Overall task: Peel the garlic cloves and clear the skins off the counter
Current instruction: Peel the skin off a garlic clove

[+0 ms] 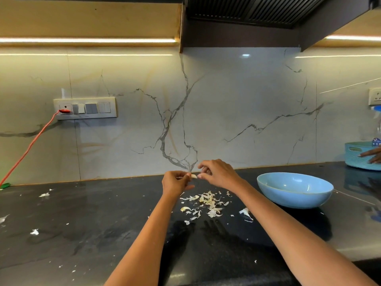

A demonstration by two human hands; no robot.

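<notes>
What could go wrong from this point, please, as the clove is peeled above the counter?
Both hands, left hand and right hand, pinch the garlic clove in mid-air, so it may slip and drop into the skins. Light scraps already lie far left on the counter and may be missed. The blue bowl sits close by the right forearm.

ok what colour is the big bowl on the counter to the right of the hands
Light blue, inside and out; the bowl shows plainly in the head view.
</notes>
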